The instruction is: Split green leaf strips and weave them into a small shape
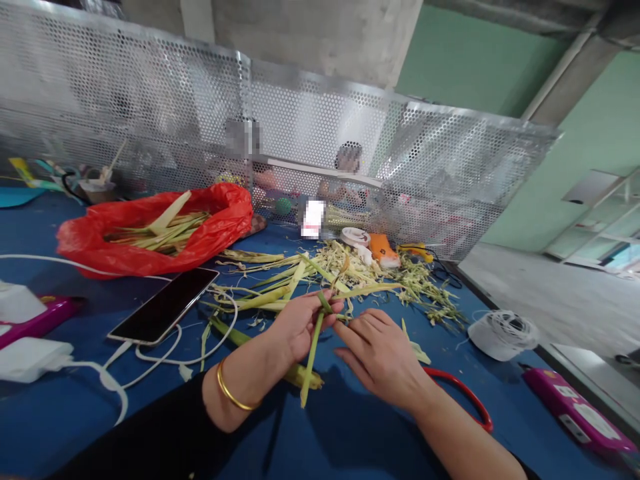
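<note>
"While the person's left hand (300, 327) is at the middle of the scene, what is its grip on?"

"Clamped on a narrow, flat green leaf strip (313, 360), folded over at the fingertips, its tail hanging toward the near side above the blue surface (345, 440)."

"And the right hand (380, 357)?"

"Just to the right, its fingertips close beside the fold; whether its grip is closed on the strip, one cannot tell."

"What lies about them?"

"Farther off, a loose heap of pale, curled plant scraps (345, 263); far left, a crumpled red plastic bag (220, 207) holding long, dry leaves (170, 230); nearer on the left, a flat black-screened phone (163, 307) with a white cable (108, 381)."

"To the right?"

"A white wound coil of cord (505, 333) and, nearer, a magenta box-shaped device (575, 407). Along the far side stands a perforated silver metal partition (320, 113)."
</note>
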### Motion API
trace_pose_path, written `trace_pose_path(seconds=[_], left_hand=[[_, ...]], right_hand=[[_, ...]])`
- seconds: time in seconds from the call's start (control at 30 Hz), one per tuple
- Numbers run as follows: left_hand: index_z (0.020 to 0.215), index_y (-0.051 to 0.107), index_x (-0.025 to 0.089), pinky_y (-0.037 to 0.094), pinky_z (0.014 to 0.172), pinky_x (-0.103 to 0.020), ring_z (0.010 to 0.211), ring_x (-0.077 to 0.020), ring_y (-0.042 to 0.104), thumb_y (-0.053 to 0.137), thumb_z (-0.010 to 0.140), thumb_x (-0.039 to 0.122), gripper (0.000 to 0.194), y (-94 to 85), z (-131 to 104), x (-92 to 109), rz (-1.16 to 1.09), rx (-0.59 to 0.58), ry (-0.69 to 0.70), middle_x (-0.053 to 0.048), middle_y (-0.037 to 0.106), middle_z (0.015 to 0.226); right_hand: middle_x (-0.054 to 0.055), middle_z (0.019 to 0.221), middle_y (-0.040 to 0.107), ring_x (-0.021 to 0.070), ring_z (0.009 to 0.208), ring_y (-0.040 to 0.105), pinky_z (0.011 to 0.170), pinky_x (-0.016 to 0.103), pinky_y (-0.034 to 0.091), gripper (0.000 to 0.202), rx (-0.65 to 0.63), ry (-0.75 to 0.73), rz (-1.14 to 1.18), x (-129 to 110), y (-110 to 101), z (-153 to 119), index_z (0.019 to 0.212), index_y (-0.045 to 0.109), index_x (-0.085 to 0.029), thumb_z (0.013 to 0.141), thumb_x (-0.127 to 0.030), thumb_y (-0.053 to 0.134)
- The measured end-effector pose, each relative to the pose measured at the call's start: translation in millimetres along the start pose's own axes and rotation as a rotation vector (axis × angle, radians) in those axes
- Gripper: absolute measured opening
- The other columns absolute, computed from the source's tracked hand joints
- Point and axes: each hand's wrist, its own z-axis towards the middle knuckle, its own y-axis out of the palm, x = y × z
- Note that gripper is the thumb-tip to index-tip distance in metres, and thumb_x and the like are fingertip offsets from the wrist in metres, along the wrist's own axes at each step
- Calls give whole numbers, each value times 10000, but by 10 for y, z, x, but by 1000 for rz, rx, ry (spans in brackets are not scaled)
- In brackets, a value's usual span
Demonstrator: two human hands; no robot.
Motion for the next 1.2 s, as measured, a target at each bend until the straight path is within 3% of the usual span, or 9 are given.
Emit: trace_pose_path(seconds=[0.13,0.2,0.33,0.4,0.5,0.57,0.67,0.9,1.2], left_hand=[[784,587,143,518,621,-184,621,-100,641,554,825,114,60,92,-46,-44,-217,118,-105,-30,662,662],[805,592,133,504,592,-188,581,-101,624,586,799,106,28,138,-69,-95,-253,96,-108,-27,654,630],[785,622,111,441,498,-154,494,-68,558,705,693,133,126,182,-109,-193,-248,41,-63,-9,644,598],[791,639,109,441,483,-156,481,-68,560,751,656,180,189,190,-132,-203,-188,55,-37,-9,654,599],[812,657,108,504,525,-213,518,-122,630,776,642,244,248,204,-165,-179,-68,17,-11,-30,678,609],[815,667,103,527,545,-239,530,-145,654,772,653,255,246,209,-175,-164,-5,-2,9,-39,685,616],[829,685,98,528,533,-233,522,-144,659,763,669,244,231,195,-164,-163,38,20,2,-45,697,640],[930,733,128,541,607,-232,603,-132,673,763,691,323,310,152,-151,-184,35,-8,17,-55,728,759],[1010,732,155,519,736,-233,744,-132,662,705,762,338,309,138,-165,-103,37,-323,-23,-72,725,857]], right_hand=[[44,754,619,167,699,545,754,347,420,206,171,-33,-32,-71,43,2,1081,605,-129,890,-158,534],[57,819,643,175,776,572,835,357,419,241,158,-86,-21,-140,75,16,1113,599,-123,881,-121,531],[38,769,657,160,765,601,932,365,394,204,202,-175,5,-197,88,25,923,649,-156,890,-79,462],[28,791,677,150,768,616,921,358,400,217,337,-12,84,-147,61,6,911,644,-185,892,-79,455],[22,793,688,161,750,629,771,317,457,151,450,455,243,-23,45,-31,847,642,-211,890,-154,509],[24,713,672,167,646,617,611,278,460,154,392,709,370,46,77,-44,771,633,-201,884,-230,533],[19,604,633,164,515,571,498,259,419,208,273,851,499,89,149,-39,727,613,-187,882,-295,524],[32,756,663,161,690,623,631,235,445,146,308,699,481,78,132,-19,800,607,-196,890,-257,510],[6,709,619,139,664,593,625,223,416,180,348,707,391,86,45,-34,759,592,-200,901,-243,491]])
